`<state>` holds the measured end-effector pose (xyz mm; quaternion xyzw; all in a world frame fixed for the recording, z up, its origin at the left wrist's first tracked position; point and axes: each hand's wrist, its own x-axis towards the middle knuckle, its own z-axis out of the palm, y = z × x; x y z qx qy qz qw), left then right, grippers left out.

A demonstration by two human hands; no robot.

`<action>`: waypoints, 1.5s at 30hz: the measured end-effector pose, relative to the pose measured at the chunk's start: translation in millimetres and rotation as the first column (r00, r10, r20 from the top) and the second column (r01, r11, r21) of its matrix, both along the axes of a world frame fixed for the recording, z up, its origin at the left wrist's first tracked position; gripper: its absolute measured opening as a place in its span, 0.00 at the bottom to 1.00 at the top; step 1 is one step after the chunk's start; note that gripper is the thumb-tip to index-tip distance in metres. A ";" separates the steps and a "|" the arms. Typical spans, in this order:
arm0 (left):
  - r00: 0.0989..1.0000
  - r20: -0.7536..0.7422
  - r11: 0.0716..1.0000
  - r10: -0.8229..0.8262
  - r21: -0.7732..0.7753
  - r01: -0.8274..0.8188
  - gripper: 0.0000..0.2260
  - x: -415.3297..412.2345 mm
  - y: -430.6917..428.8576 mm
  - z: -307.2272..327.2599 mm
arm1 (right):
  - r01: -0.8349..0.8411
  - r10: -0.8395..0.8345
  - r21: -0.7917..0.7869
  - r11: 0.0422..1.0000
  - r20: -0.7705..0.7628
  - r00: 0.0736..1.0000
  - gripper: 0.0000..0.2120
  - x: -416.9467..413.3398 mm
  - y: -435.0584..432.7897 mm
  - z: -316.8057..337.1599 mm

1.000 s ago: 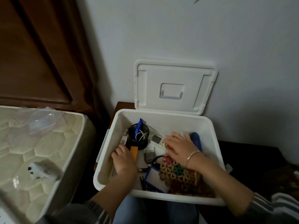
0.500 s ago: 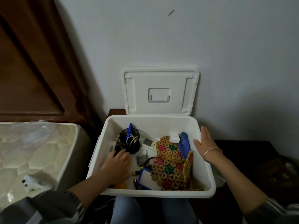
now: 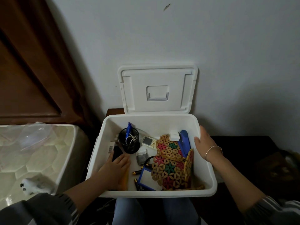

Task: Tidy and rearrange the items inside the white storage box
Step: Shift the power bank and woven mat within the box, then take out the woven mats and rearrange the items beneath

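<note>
The white storage box sits in front of me with its lid propped open against the wall. My left hand lies flat, palm down, in the box's left front part, over an orange item, fingertips touching a black object. My right hand grips the box's right wall, thumb inside. Inside are a black mesh cup holding a blue pen, a white remote, a colourful flower-pattern mat, a blue stapler, a blue-framed board and batteries.
A mattress stands close on the left, with a clear plastic bag and a small white toy on it. A brown wooden headboard rises behind it. Dark furniture lies to the right of the box.
My right hand left the mat and went to the box's right wall. The mat now stands partly folded up. My left hand slid toward the front left and flattened.
</note>
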<state>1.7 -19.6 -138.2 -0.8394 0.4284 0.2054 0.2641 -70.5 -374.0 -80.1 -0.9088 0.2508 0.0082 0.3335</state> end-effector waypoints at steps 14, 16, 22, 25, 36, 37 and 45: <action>0.993 0.061 0.988 0.101 -0.123 -0.093 0.39 4.2 6.3 9.4 | 0.000 0.000 -0.054 0.999 0.009 1.000 0.20 0.7 -2.6 -6.3; 0.996 0.055 0.994 0.068 -0.091 -0.062 0.37 3.3 8.5 10.4 | -0.003 0.003 -0.059 0.998 0.009 1.000 0.20 0.2 -2.0 -6.0; 0.996 -0.008 0.995 -0.094 -0.039 0.094 0.32 3.3 9.5 7.6 | 0.004 -0.004 -0.066 0.998 -0.005 1.000 0.20 0.2 -1.0 -5.1; 0.996 -0.008 0.996 -0.085 -0.029 0.084 0.31 5.6 9.4 7.7 | 0.004 -0.004 -0.060 0.998 0.002 1.000 0.20 -0.3 -1.4 -5.9; 0.627 -0.687 0.547 0.368 -0.385 -0.744 0.27 -0.6 -101.0 22.3 | -0.003 0.005 -0.086 0.996 0.021 1.000 0.18 -2.5 -1.4 -4.4; 0.477 -0.768 0.409 0.427 -0.307 -0.859 0.28 3.7 -116.0 22.3 | -0.003 0.005 -0.085 0.996 0.020 1.000 0.18 -2.5 -0.5 -3.0; 0.067 -0.837 -0.060 0.543 -0.118 -0.991 0.23 17.6 -187.6 0.5 | 0.013 -0.016 -0.109 0.994 -0.034 0.999 0.18 -2.1 4.1 5.7</action>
